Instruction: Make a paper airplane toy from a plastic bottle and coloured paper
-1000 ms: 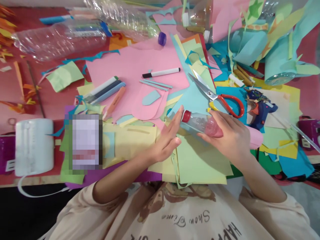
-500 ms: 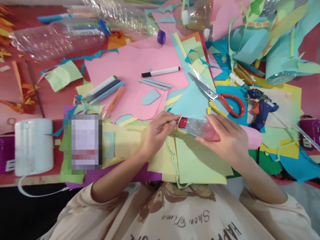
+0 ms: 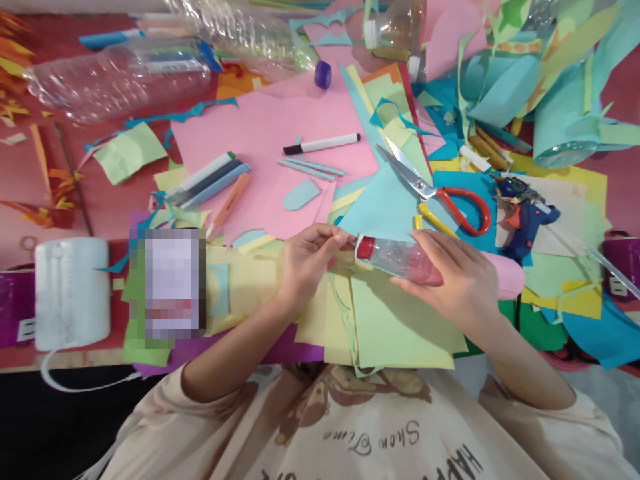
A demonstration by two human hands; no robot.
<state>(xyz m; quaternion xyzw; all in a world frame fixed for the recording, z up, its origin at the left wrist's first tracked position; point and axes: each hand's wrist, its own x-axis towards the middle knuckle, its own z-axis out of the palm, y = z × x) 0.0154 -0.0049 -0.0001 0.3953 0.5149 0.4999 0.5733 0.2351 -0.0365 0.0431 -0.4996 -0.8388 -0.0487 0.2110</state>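
My right hand (image 3: 457,280) is wrapped round a small clear plastic bottle (image 3: 395,257) with a red cap (image 3: 365,247), held on its side with the cap pointing left. My left hand (image 3: 307,260) is just left of the cap, its fingers pinched together on something thin that I cannot make out. Both hands hover over overlapping yellow and light green paper sheets (image 3: 400,320). A large pink paper sheet (image 3: 270,133) lies beyond them.
Red-handled scissors (image 3: 435,190) and a blue glue gun (image 3: 523,213) lie to the right. A black-and-white marker (image 3: 323,144), several pens (image 3: 210,179) and big clear bottles (image 3: 120,73) lie further back. A white tape roll (image 3: 70,293) sits left, paper scraps everywhere.
My left hand went from an open palm against the cap to curled fingers at the cap, then drew slightly left in a pinch. The bottle stayed in my right hand.
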